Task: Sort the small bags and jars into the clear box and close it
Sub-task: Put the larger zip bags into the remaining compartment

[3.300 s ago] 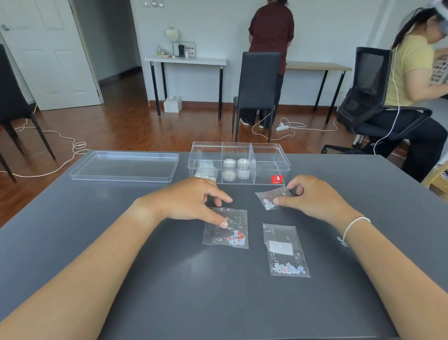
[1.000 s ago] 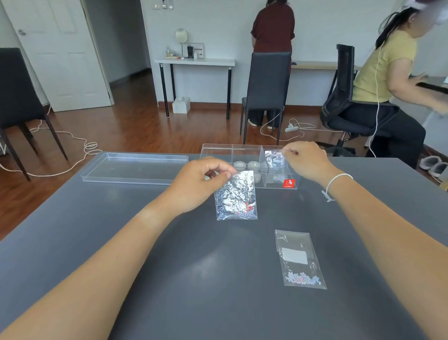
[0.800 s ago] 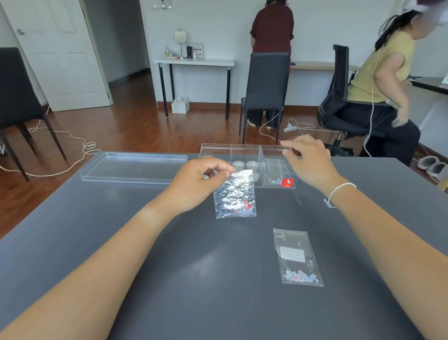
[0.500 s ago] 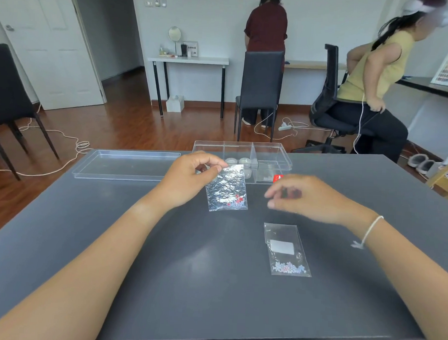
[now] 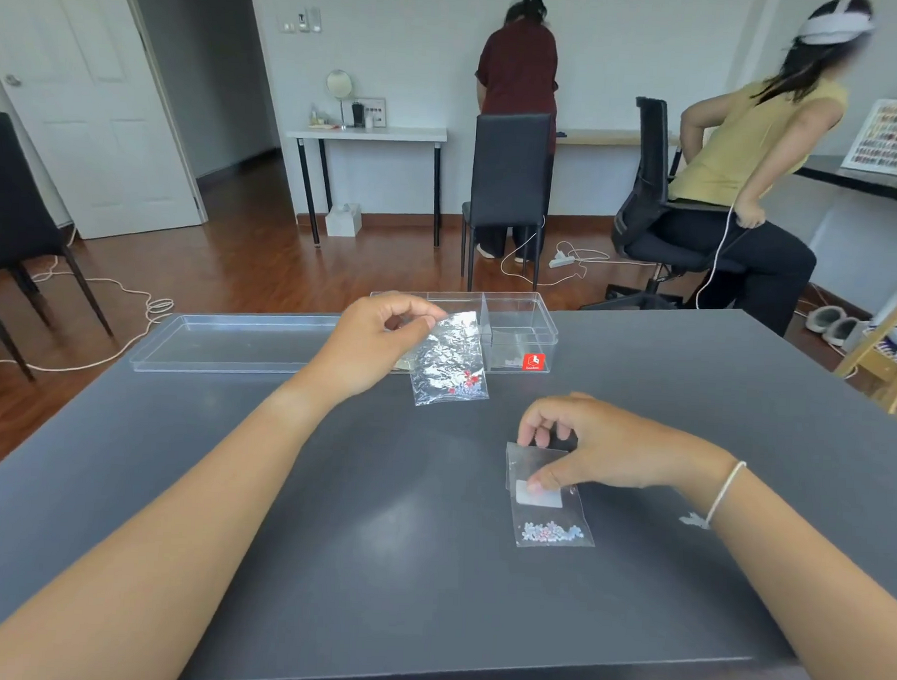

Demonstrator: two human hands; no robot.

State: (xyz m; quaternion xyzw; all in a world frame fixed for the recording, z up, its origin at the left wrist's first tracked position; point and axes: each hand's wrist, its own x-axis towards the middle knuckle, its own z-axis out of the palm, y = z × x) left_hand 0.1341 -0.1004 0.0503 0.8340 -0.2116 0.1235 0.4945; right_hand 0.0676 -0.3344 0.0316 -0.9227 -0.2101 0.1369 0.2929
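Observation:
My left hand (image 5: 372,339) pinches the top corner of a small clear bag with red and pale beads (image 5: 450,363), holding it up in front of the clear box (image 5: 518,332). The box stands open at the table's far edge, with dividers and a red sticker; one small bag lies in its right compartment, and the jars are hidden behind my hand and the bag. My right hand (image 5: 593,446) rests on a second clear bag with pale beads and a white label (image 5: 547,503), which lies flat on the table, thumb on the label and fingers at its top edge.
The box's clear lid (image 5: 235,341) lies flat to the left of the box. The dark grey table (image 5: 375,568) ends just behind the box. Beyond it are black chairs, floor cables, a person standing at a white desk and a seated person at right.
My right hand has left the box, dropped the first bag there, and come down onto the labelled bag on the table. My left hand still holds its bag up near the box.

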